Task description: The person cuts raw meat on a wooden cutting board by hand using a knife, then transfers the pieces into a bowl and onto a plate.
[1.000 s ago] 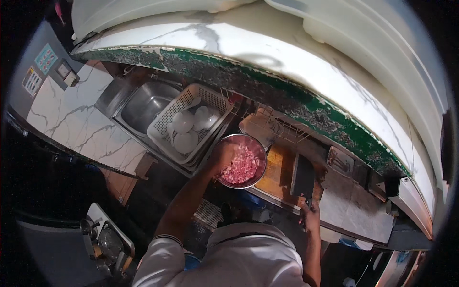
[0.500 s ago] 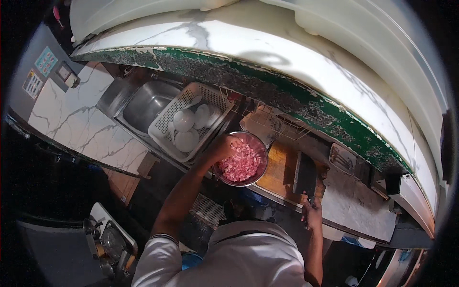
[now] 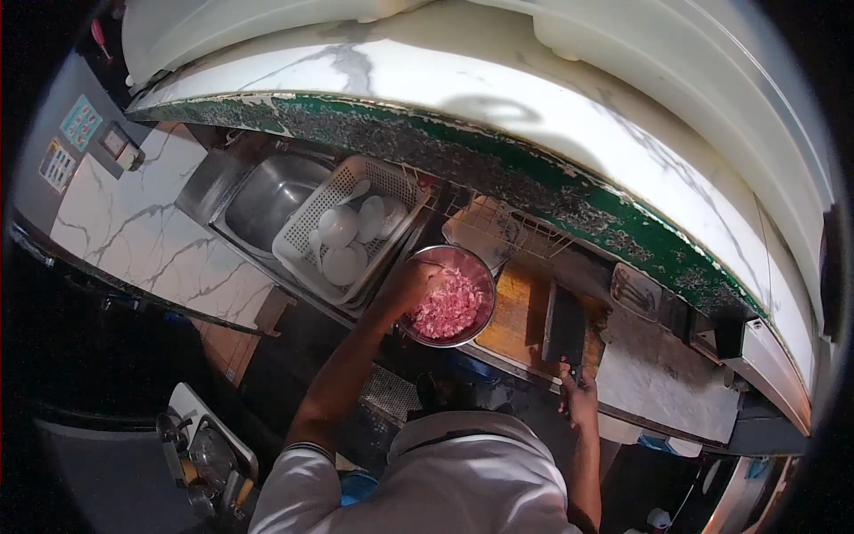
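A steel bowl full of pink chopped meat is in front of me, beside the cutting board. Over its left rim reaches my left hand, at the upper left of the meat; its fingers are shadowed and partly hidden, so their grip does not show. My right hand is closed round the handle of a cleaver. The cleaver's broad dark blade lies over the right part of the yellowish wooden cutting board, pointing away from me.
Left of the bowl, a white perforated basket holds white bowls and a ladle, beside a steel sink. A wire rack is behind the board. A chipped green shelf edge overhangs. A tray with utensils stands right.
My left hand has shifted slightly left and down at the bowl's left side. The right hand and cleaver keep about the same place; the whole view has drifted a little.
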`<state>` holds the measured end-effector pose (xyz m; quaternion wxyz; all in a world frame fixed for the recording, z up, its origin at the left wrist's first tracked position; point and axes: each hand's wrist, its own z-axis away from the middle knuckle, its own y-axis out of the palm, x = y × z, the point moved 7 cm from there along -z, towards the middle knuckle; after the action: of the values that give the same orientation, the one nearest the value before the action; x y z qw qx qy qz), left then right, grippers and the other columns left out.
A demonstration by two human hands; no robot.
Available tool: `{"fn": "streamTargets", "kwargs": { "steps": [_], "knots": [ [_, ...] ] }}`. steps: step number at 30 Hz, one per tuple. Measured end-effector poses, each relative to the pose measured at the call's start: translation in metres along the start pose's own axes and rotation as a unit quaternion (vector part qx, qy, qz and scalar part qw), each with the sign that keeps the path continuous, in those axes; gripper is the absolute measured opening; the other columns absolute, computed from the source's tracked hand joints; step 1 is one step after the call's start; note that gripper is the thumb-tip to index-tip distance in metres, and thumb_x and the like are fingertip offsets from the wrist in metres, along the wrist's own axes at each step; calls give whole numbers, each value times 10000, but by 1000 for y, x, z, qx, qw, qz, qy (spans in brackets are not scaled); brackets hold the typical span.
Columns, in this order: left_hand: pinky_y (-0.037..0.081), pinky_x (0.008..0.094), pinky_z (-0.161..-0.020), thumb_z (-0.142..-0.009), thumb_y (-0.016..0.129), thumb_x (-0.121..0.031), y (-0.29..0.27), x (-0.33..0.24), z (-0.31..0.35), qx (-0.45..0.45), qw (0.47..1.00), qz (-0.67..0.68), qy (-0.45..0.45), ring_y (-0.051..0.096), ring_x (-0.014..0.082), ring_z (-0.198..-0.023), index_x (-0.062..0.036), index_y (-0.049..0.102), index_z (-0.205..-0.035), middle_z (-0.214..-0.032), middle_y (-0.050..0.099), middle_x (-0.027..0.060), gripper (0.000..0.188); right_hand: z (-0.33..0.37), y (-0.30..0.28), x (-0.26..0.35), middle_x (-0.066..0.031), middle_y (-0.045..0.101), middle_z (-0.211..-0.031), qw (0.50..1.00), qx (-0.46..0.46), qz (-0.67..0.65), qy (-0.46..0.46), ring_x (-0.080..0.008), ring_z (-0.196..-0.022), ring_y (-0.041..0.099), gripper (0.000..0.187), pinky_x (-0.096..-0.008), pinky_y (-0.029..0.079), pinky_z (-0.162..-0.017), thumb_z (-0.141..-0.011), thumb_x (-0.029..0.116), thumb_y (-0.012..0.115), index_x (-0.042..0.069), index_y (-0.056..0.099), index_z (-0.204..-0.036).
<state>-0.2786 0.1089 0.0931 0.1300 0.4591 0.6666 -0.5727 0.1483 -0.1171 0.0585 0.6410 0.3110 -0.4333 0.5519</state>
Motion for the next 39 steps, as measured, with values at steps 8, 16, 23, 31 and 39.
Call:
{"fn": "streamTargets", "kwargs": {
  "steps": [8,16,23,31,39],
  "knots": [
    [585,443,-980,-985,777,-192,24,18,11,81,996,17,-18,745,363,-1133,-57,770,-1321,-1306,750,215,363,-2,4,-7,23,585,-765,1000,6,-12,-6,-91,-509,489,194,-282,424,-409,-1062,197,733,109,702,-1232],
    [592,446,-916,-880,881,-207,12,7,7,29,989,-123,78,744,315,-991,-77,807,-1267,-1111,758,156,414,-1,4,-13,15,584,-740,1000,3,-14,5,-97,-494,493,173,-287,424,-408,-1052,213,753,107,678,-1167],
    [549,499,-925,-856,855,-283,46,61,28,-10,992,-117,45,706,356,-1022,-109,851,-1053,-1017,767,150,262,-1,4,-12,15,593,-756,1000,-6,-12,-3,-96,-508,490,184,-291,419,-419,-1055,214,751,88,674,-1166],
    [608,490,-872,-845,827,-205,37,86,22,-7,984,-150,-97,748,393,-959,-76,835,-999,-980,775,192,202,3,2,-9,29,576,-730,1000,-23,6,5,-95,-530,499,191,-296,411,-429,-1060,241,748,101,683,-1172],
    [584,456,-984,-780,850,-247,36,28,24,-27,966,-218,137,743,326,-1080,-114,825,-952,-1080,796,122,219,3,-8,-14,21,596,-741,999,-34,14,4,-98,-491,491,206,-287,416,-414,-1058,247,751,104,675,-1184]
  ]
}}
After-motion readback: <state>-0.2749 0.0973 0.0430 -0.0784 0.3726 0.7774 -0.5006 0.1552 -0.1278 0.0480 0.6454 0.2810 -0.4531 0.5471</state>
